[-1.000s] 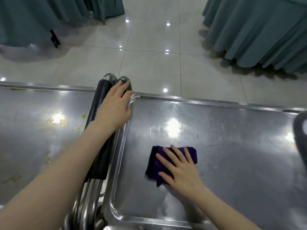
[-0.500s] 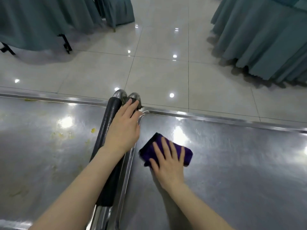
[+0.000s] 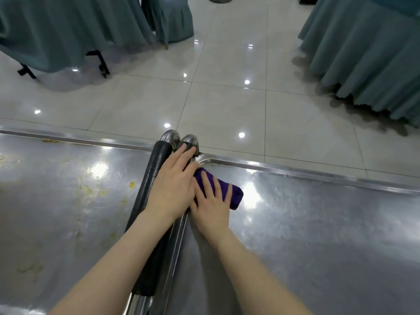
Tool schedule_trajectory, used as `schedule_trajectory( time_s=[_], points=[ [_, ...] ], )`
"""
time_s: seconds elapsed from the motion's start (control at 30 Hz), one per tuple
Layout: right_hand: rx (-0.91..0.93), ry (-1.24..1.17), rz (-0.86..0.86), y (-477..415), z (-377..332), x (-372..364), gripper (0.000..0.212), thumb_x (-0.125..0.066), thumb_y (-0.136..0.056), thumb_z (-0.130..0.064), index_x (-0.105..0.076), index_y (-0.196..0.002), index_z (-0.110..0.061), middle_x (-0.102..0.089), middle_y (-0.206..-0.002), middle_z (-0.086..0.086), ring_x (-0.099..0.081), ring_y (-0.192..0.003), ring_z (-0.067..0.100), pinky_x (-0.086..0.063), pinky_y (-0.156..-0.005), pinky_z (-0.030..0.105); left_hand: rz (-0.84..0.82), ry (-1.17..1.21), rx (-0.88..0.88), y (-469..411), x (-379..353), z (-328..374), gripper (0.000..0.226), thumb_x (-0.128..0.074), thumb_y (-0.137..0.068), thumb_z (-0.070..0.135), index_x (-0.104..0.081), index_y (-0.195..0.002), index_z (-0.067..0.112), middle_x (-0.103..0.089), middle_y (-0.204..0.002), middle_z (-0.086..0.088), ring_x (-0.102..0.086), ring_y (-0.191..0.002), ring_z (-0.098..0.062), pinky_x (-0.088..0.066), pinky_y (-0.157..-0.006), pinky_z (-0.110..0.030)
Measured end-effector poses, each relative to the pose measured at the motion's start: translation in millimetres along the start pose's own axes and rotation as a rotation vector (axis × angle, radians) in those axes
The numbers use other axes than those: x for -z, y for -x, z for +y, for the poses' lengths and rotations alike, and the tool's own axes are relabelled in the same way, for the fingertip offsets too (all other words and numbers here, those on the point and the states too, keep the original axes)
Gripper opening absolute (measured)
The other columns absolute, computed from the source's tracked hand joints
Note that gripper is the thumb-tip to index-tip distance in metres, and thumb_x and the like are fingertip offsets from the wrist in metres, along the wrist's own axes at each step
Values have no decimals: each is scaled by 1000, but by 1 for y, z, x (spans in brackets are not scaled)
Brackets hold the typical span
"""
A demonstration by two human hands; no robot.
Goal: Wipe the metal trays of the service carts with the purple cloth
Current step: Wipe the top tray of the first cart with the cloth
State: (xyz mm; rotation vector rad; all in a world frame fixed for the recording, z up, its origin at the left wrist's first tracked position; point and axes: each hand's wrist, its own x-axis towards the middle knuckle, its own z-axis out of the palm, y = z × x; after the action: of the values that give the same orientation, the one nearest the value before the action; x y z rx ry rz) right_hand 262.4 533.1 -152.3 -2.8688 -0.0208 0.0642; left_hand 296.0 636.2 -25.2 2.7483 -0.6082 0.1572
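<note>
Tray (image 3: 318,223) corner reached; purple cloth (image 3: 235,196) slid left (right hand (image 3: 211,211) flat).

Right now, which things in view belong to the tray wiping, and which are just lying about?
Belongs to the job: purple cloth; right hand pressing it flat; right tray beneath it; left tray, dotted with yellow scraps; left hand resting on the black cart handle.

Just about: draped table; covered chair; tiled floor.
</note>
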Motion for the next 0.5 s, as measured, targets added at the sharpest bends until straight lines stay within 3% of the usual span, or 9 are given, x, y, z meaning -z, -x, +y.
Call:
schedule_trajectory(
  time_s=[0.07, 0.13, 0.3, 0.37, 0.43, 0.5],
  points=[
    [71, -3, -95, -6, 15, 10, 54, -23, -99, -55, -23, -151, -38, -15, -161, -7, -10, -149, 21, 9, -115, 53, -9, -4, 7, 0, 0, 2, 34, -53, -85, 2, -64, -116, 3, -47, -144, -13, -31, -142, -28, -28, -116, -45],
    [22, 40, -88, -10, 49, 22, 55, -24, -99, -56, -17, -151, -41, -9, -162, -10, -6, -149, 17, 8, -115, 51, 4, 2, 7, 2, 0, 3, 32, -55, -84, -1, -65, -114, 2, -49, -143, -14, -33, -141, -30, -31, -114, -46],
    [-639, -23, 111, 25, 161, 52, 56, -28, -97, -54, -22, -151, -39, -16, -161, -5, -16, -146, 21, -7, -115, 59, -19, -53, 1, 1, -4, 1, 34, -57, -81, -5, -66, -113, 0, -48, -143, -17, -34, -140, -34, -34, -111, -50],
    [-787, -30, 123, 26, 166, 52, 57, -24, -97, -54, -23, -151, -36, -16, -161, -1, -17, -145, 26, -7, -114, 63, -54, -93, 4, 1, -5, 1, 39, -52, -84, -3, -62, -121, 4, -40, -149, -15, -25, -144, -32, -28, -114, -47],
    [-763, -49, 111, 7, 134, 44, 56, -26, -98, -53, -23, -151, -37, -15, -162, -2, -16, -145, 27, -2, -113, 63, -57, -88, 4, 1, -4, 1, 41, -49, -86, -2, -60, -125, 6, -39, -150, -13, -21, -146, -30, -26, -115, -45],
    [-527, -46, 77, -16, 80, 27, 54, -33, -98, -51, -25, -150, -40, -15, -162, -5, -14, -146, 23, 3, -113, 59, -51, -70, 9, 1, -3, 1, 39, -51, -84, -3, -63, -120, 5, -43, -148, -13, -24, -145, -30, -29, -113, -46]
  ],
)
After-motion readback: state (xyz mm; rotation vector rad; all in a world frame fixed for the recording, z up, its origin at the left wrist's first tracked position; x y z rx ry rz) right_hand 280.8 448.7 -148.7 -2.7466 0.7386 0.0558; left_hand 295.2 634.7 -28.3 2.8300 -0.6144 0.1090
